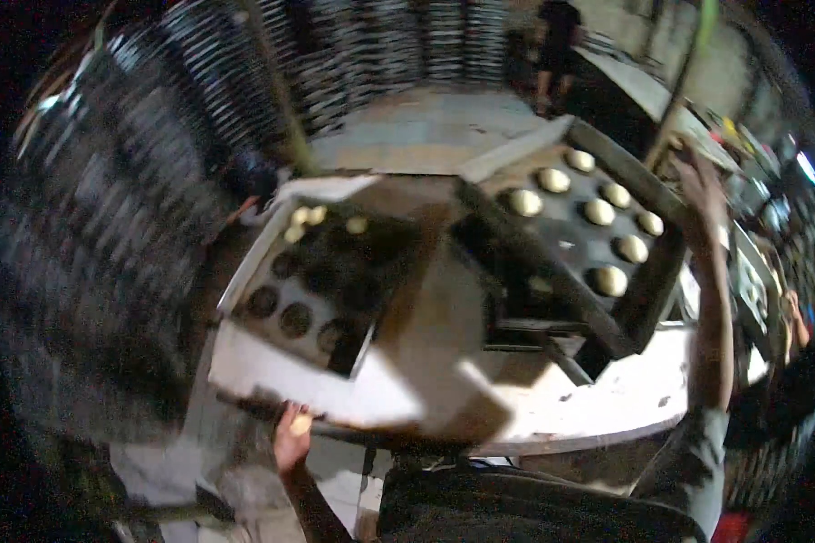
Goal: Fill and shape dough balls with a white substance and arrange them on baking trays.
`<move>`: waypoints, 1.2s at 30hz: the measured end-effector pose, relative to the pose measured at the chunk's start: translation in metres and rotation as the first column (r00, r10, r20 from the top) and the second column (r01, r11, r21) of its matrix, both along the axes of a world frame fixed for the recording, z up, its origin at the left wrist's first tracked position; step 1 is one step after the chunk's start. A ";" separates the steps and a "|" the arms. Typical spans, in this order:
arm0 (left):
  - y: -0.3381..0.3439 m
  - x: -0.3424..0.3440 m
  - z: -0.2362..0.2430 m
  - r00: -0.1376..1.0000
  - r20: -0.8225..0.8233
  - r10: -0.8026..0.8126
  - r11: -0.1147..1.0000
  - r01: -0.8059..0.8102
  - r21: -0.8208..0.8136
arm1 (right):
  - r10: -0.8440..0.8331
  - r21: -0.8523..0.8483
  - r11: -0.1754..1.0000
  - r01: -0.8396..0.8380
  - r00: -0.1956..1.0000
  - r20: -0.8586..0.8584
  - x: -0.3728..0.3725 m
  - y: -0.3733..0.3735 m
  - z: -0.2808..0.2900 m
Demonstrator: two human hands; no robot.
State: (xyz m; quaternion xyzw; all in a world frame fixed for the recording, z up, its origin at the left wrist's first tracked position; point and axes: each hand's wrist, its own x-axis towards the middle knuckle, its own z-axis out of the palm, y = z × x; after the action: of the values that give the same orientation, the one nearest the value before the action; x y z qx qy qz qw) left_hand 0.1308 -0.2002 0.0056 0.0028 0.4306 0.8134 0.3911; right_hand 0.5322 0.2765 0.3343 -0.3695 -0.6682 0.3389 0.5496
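Note:
My left hand (290,443) is at the near edge of the table, its fingers closed around a small pale dough piece (302,423). Stretched far out to the right, my right hand (699,185) is raised beside the far right side of a dark baking tray (566,242). Its fingers look extended, though motion blurs them, and I make out nothing in them. Several round dough balls (599,212) sit spaced out on that tray, which lies at a slant on other trays. To the left, a second dark tray (294,282) carries a few small dough pieces (308,215) at its far end and dark round marks.
The pale table (589,398) has a curved near edge. Tall stacks of trays (398,54) line the back and left. A thin post (276,90) rises behind the table. A person (557,45) stands far back; another person's hand (792,303) shows at right.

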 end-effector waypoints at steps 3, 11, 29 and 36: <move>-0.013 0.001 -0.001 0.992 0.115 0.044 0.994 -0.054 0.091 | 0.098 -0.435 0.893 -0.116 0.993 -0.062 -0.066 -0.166 0.011; -0.009 0.013 -0.001 0.990 0.140 -0.027 0.994 0.012 0.105 | 0.409 -0.656 0.595 -0.465 0.877 -0.251 -0.307 -0.272 -0.317; -0.025 -0.048 0.016 0.878 -0.203 0.432 0.899 -0.439 0.015 | 0.515 -0.290 0.822 -0.491 0.857 0.009 -0.248 -0.352 -0.179; -0.001 -0.006 0.103 0.304 -0.947 0.107 0.689 -0.709 -0.150 | 0.536 -0.106 0.772 -0.627 0.731 -0.422 -0.148 -0.311 -0.108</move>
State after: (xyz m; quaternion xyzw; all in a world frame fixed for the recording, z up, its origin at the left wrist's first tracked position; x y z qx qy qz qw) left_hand 0.1253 -0.2009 0.1088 0.1999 0.7644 0.5944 -0.1500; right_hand 0.3841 -0.0346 0.2259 -0.1334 -0.5886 0.6364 0.4803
